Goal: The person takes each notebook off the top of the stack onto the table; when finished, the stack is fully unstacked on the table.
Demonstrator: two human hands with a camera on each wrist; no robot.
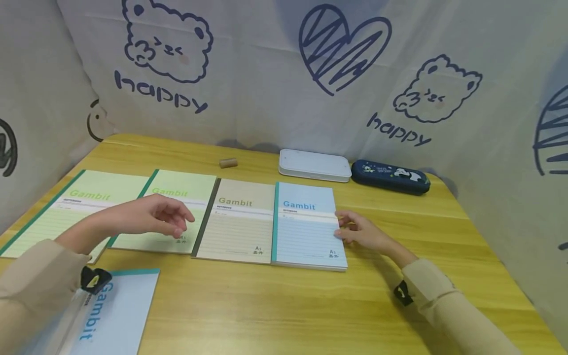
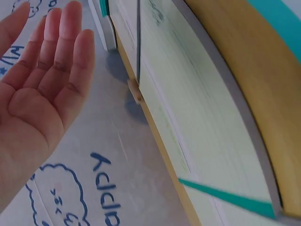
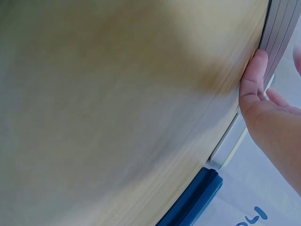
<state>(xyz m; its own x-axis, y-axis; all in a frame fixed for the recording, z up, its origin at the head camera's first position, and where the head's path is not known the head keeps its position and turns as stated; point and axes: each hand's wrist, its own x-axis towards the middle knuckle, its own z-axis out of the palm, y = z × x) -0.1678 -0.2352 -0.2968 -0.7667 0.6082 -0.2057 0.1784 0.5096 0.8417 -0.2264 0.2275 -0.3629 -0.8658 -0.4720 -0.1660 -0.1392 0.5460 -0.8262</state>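
A blue notebook [image 1: 306, 231] lies at the right end of a row, and my right hand [image 1: 361, 231] touches its right edge with the fingertips. Seen from the right wrist, the thumb [image 3: 256, 70] rests against the side of a stack of several layers [image 3: 284, 23]. My left hand [image 1: 153, 217] hovers over a light green notebook [image 1: 186, 187], fingers loosely bent. From the left wrist its palm [image 2: 33, 110] shows with nothing held. Between the green and blue ones lies a beige notebook [image 1: 241, 229]. Another green notebook [image 1: 111, 182] is at the far left.
Another blue notebook [image 1: 126, 315], turned sideways, lies at the near left, partly under the left sleeve. Along the back of the wooden table [image 1: 399, 315] are a small brown cylinder [image 1: 228, 162], a white case [image 1: 315, 165] and a dark blue panda pencil case [image 1: 390, 176]. A printed curtain [image 1: 257, 88] hangs behind.
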